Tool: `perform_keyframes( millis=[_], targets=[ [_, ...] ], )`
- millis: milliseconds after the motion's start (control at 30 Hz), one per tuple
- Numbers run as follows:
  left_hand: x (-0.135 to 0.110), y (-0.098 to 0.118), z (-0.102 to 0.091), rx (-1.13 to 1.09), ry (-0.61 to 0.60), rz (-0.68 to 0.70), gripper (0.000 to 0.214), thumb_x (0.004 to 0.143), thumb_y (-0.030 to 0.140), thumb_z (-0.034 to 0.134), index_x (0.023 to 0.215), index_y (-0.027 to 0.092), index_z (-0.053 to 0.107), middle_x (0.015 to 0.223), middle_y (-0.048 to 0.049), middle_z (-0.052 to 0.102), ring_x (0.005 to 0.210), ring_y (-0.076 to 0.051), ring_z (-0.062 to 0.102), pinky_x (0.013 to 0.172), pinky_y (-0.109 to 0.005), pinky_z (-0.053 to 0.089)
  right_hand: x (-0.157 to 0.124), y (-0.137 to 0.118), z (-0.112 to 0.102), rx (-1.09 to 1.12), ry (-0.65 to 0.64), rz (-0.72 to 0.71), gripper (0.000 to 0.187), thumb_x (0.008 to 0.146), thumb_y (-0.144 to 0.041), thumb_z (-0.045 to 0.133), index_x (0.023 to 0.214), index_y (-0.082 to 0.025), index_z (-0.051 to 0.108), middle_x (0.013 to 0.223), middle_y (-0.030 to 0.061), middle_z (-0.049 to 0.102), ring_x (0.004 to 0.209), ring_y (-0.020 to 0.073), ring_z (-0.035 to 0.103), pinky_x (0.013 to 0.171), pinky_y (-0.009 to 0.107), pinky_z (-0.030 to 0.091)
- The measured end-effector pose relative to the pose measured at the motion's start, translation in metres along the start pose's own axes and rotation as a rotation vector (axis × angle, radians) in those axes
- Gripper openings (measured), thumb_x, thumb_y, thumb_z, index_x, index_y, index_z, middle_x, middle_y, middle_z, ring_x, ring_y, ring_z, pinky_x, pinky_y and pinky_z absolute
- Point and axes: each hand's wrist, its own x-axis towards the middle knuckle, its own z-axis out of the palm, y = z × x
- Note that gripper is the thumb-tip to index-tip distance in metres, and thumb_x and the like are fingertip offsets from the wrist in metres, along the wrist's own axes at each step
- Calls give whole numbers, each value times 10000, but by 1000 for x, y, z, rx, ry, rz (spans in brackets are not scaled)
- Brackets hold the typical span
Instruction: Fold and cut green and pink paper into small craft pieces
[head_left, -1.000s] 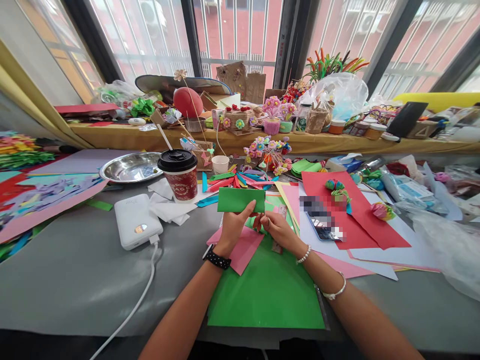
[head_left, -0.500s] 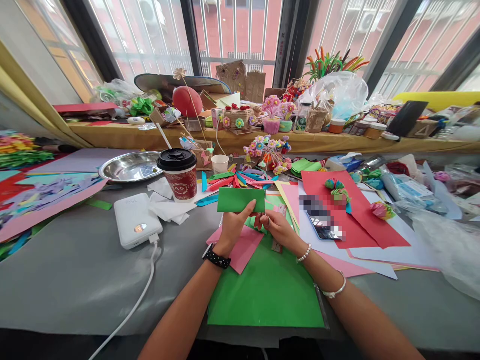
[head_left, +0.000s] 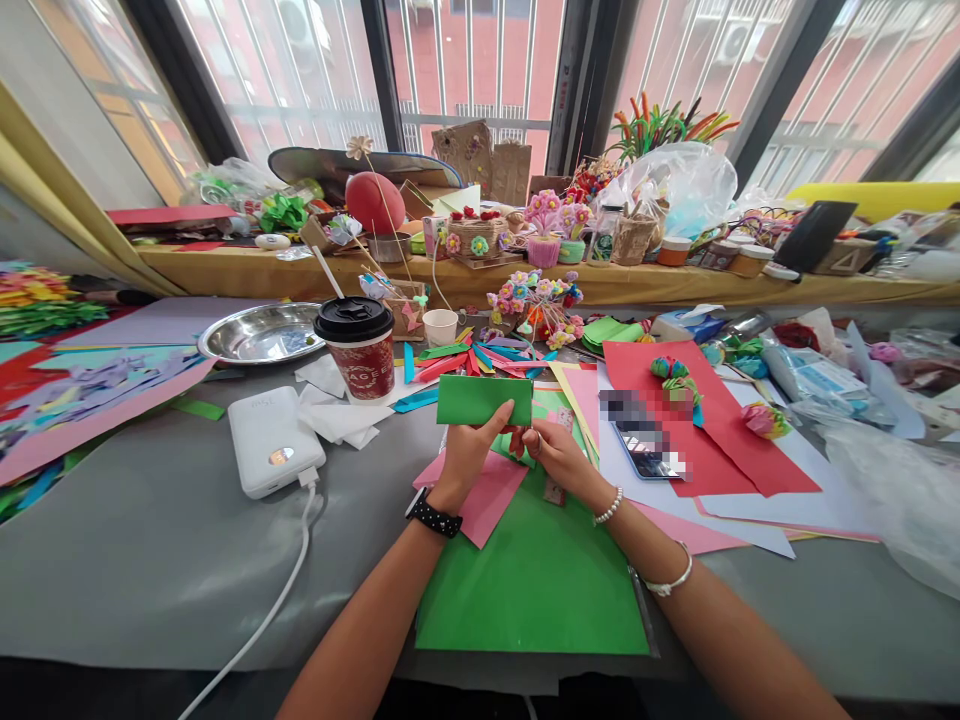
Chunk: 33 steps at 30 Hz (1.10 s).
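Folded green paper (head_left: 476, 398) sits just a tiny bit more to the right than it does a moment ago, and almost nothing else has changed, so I think the same careful work goes on at its right edge. It is held up over the big green sheet (head_left: 525, 590). Left hand (head_left: 472, 455) pinches it from below, with the thumb on the front. Right hand (head_left: 559, 455) is curled up close to that right edge, but its fingers hide what they pinch, so I cannot tell. Pink paper (head_left: 495, 492) lies under the hands. Just behind the green paper is a messy pile of bright strips (head_left: 450, 368), which makes it crowded there. To the left are a red cup (head_left: 371, 372) and a white box (head_left: 262, 440). To the right, a phone (head_left: 649, 455) lies near the red paper (head_left: 757, 455)
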Motion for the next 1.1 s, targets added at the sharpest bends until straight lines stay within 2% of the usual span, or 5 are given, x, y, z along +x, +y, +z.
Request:
perform_keyframes(
  millis=[200, 400, 600, 967, 1100],
  targets=[
    [0, 0, 0, 1, 20, -17, 206, 584, 287, 628, 726, 152, 563, 787, -22, 630, 737, -154, 580, 723, -258, 434, 0, 2, 0, 0, 8, 2, 593, 705, -663, 218, 593, -160, 512, 607, 38, 548, 577, 144, 501, 555, 254, 372],
    [0, -2, -1, 2, -18, -35, 176, 610, 300, 607, 685, 149, 553, 650, -5, 621, 624, -145, 581, 664, -264, 442, 1, 2, 0, -17, 18, 11, 587, 705, -664, 214, 563, -165, 487, 576, 29, 525, 565, 140, 489, 549, 252, 364],
    [0, -3, -1, -8, -4, -1, 190, 603, 293, 614, 719, 154, 557, 756, -16, 627, 696, -144, 578, 690, -253, 438, 0, 3, 1, 3, 11, 18, 575, 712, -656, 215, 586, -163, 482, 584, 26, 520, 543, 127, 463, 521, 239, 347],
    [0, 0, 0, 2, -7, -26, 191, 601, 315, 614, 674, 153, 543, 672, -9, 625, 634, -149, 583, 656, -263, 447, 0, 5, 2, -3, 26, 43, 555, 724, -641, 229, 566, -167, 471, 537, 5, 478, 515, 116, 438, 493, 229, 329],
    [-1, 5, 0, 15, -19, 14, 162, 602, 298, 618, 630, 159, 539, 660, -5, 627, 661, -148, 587, 692, -260, 449, -1, 5, 2, 21, 42, 53, 530, 738, -621, 246, 569, -170, 468, 528, 0, 465, 502, 112, 433, 472, 227, 323]
  ],
)
